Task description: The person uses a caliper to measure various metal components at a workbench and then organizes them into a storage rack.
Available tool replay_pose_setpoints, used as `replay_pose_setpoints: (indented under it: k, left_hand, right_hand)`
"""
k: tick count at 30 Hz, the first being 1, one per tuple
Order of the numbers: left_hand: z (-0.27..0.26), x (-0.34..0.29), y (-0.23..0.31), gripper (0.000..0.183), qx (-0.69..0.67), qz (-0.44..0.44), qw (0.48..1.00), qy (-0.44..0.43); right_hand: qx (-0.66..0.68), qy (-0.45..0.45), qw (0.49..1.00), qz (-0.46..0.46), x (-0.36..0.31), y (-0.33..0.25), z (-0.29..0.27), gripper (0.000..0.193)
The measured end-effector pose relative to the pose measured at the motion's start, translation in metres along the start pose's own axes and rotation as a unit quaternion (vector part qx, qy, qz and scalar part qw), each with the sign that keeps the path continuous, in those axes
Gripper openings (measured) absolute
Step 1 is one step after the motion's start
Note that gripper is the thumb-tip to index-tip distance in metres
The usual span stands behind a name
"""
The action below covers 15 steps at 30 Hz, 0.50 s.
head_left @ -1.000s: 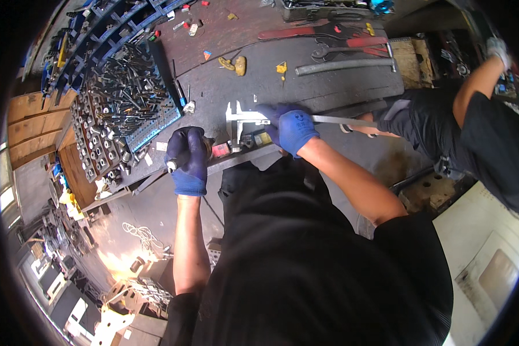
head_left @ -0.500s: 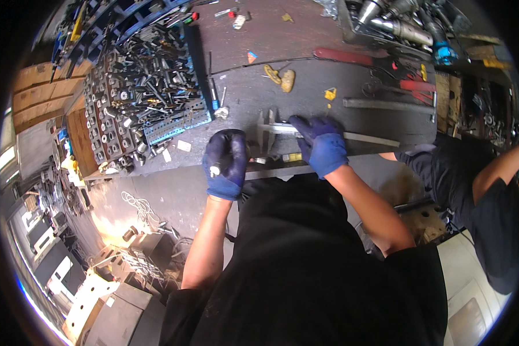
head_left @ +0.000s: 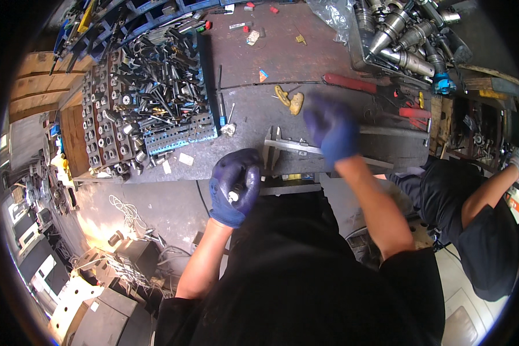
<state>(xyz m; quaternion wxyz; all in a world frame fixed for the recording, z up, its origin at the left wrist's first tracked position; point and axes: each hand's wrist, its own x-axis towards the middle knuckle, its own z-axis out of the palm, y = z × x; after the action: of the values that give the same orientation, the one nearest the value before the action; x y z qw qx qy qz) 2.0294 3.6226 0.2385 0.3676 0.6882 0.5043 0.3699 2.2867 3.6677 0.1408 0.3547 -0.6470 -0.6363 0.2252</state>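
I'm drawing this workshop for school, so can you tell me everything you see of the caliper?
The caliper looks like silvery-grey metal: a long, straight, flat bar with pointed jaws and a slider toward its left end. It lies on the dark bench, slanting slightly toward the person at its right end. The blurred right hand hides part of the bar; I can't tell whether they touch.

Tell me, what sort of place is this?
Probably a metalworking or machine workshop: a caliper lies on the dark bench, drill-like bits are heaped on a blue perforated rack, and cylindrical metal parts crowd a bin at the upper right.
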Motion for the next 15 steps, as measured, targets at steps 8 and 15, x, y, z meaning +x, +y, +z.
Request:
replay_pose_setpoints:
  k: [8, 15]
  left_hand:
    - [-0.005, -0.005, -0.001, 0.015, -0.006, -0.03, 0.999, -0.018]
    - [-0.004, -0.007, -0.004, 0.014, 0.001, -0.058, 0.998, 0.01]
  right_hand:
    - [-0.314, 0.004, 0.943, 0.107, 0.185, 0.012, 0.043, 0.041]
    - [-0.268, -0.02, 0.952, 0.147, 0.2, 0.016, 0.052, 0.031]
